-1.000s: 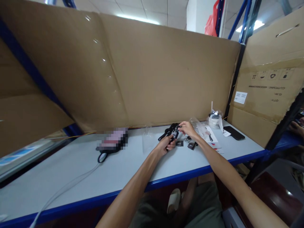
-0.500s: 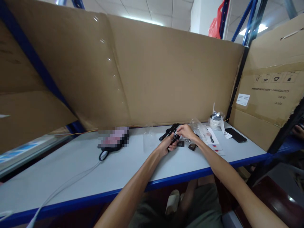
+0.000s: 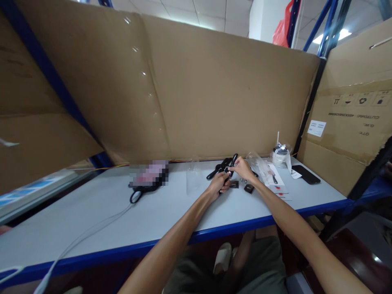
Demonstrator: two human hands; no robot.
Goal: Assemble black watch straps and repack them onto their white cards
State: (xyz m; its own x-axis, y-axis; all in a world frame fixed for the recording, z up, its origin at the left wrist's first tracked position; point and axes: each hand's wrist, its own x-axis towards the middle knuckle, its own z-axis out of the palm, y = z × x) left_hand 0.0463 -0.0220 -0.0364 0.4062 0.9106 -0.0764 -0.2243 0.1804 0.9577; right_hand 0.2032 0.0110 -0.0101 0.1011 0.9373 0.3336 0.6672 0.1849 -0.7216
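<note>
Both my hands meet over the far part of a grey table with a blue front edge. My left hand is closed round the lower end of a small black plastic part. My right hand pinches the same black part from the right, its upper end sticking up between the fingers. More black parts lie just behind my left hand. Two small dark pieces rest on the table under my right wrist.
A tall cardboard sheet walls the table's back. To the right lie clear bags with printed cards, a bagged roll and a black phone. At the left are black scissors and a white cable. A carton stands at right.
The black part has been turned so that its end now points up between my fingers. My hands stayed at the same spot; the view shifted slightly.
</note>
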